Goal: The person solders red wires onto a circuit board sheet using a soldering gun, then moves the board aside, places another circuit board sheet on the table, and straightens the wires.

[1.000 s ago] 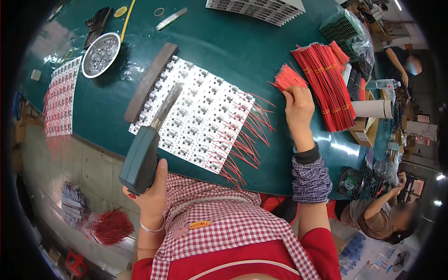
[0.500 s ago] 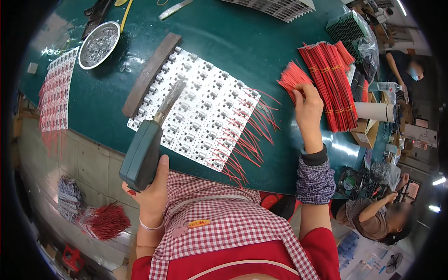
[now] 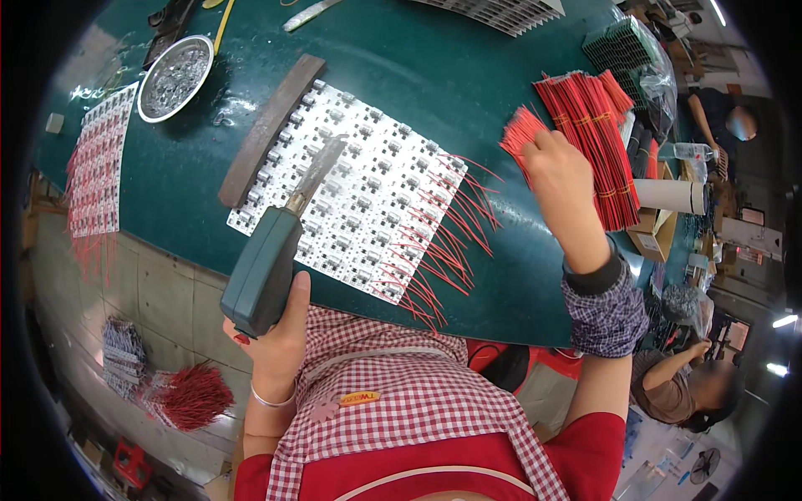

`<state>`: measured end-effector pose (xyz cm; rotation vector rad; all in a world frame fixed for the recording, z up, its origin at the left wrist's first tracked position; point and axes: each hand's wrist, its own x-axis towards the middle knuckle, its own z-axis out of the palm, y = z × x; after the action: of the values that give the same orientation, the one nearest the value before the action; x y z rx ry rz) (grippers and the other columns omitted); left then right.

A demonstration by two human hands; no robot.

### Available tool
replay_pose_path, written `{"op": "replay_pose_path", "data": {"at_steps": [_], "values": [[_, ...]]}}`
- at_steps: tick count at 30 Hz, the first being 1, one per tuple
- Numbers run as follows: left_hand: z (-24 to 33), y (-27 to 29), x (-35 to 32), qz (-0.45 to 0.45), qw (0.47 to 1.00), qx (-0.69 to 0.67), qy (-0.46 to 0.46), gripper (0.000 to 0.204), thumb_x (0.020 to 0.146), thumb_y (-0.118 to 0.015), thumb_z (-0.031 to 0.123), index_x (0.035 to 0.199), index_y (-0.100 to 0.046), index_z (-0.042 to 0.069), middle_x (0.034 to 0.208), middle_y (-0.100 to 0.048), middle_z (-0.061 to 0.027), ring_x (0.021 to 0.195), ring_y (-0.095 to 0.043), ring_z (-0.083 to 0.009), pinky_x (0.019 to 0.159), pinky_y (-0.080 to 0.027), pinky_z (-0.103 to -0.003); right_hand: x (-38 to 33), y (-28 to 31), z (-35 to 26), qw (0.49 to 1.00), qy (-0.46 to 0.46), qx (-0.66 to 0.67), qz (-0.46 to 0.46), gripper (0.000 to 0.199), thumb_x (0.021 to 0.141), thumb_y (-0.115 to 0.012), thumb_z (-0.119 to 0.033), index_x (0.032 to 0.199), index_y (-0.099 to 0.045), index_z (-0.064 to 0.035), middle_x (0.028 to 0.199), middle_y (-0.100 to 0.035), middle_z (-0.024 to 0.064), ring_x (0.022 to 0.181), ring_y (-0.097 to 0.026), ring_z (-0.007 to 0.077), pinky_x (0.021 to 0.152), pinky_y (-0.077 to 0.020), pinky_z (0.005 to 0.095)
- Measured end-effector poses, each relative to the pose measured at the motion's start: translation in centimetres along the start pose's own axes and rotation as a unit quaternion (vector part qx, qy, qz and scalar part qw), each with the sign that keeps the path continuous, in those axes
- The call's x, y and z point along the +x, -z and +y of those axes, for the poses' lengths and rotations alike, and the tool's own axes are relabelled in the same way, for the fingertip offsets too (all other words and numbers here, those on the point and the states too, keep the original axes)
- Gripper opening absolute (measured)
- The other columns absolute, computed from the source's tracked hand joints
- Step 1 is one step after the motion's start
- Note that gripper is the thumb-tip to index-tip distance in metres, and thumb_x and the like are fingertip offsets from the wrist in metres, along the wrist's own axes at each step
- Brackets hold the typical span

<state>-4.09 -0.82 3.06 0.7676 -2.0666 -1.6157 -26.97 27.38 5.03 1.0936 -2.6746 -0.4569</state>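
Note:
My left hand is wrapped round the grip of a dark green soldering gun. Its long metal tip hangs over a white panel of small circuit boards. Thin red wires fan out from the panel's right edge. A dark bar lies along its upper left edge. At the right, my right hand has its fingers bent together on the near end of a loose bunch of red wires; its fingertips are partly hidden.
Tied bundles of red wires lie right of my right hand. A metal bowl of silvery bits stands far left, beside another wired panel. Green racks stand far right. Two people are beyond the table's right side.
My right hand has shifted up and right over the loose red wires, its elbow swinging outward. The soldering gun has moved slightly right and up over the panel.

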Motion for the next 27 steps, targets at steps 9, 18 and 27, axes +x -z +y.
{"op": "replay_pose_path", "data": {"at_steps": [9,18,27], "values": [[-0.3,0.0,0.1,0.004,1.000,0.003,-0.022,0.023,0.083,-0.081,0.004,0.102,-0.071,-0.005,0.090,-0.071,-0.0060,0.075,-0.063,-0.0105,0.066,-0.051,-0.026,0.5,-1.5,-0.5,0.998,-0.002,-0.021,-0.053,0.004,0.076,-0.064,-0.006,0.079,-0.065,-0.0072,0.086,-0.062,0.0077,0.085,-0.065,0.0243,0.068,-0.0562,0.0345],[-0.3,-0.2,0.9,-0.031,0.998,-0.013,0.056,0.026,0.081,-0.082,0.004,0.102,-0.071,-0.006,0.092,-0.073,-0.0079,0.076,-0.065,-0.0115,0.066,-0.053,-0.027,0.8,0.3,-1.8,0.956,-0.086,0.259,0.106,0.025,0.080,-0.060,0.003,0.100,-0.071,-0.0071,0.092,-0.061,0.0099,0.087,-0.063,0.0302,0.069,-0.0523,0.0405],[1.1,-2.3,1.8,-0.056,0.998,0.002,-0.001,0.021,0.080,-0.081,0.004,0.098,-0.072,-0.004,0.086,-0.073,-0.0087,0.071,-0.066,-0.0121,0.064,-0.053,-0.027,3.4,-2.8,-7.2,0.883,-0.051,0.417,0.209,0.023,0.076,-0.074,0.009,0.096,-0.074,-0.0027,0.089,-0.070,0.0090,0.080,-0.065,0.0248,0.065,-0.0522,0.0342]]}}
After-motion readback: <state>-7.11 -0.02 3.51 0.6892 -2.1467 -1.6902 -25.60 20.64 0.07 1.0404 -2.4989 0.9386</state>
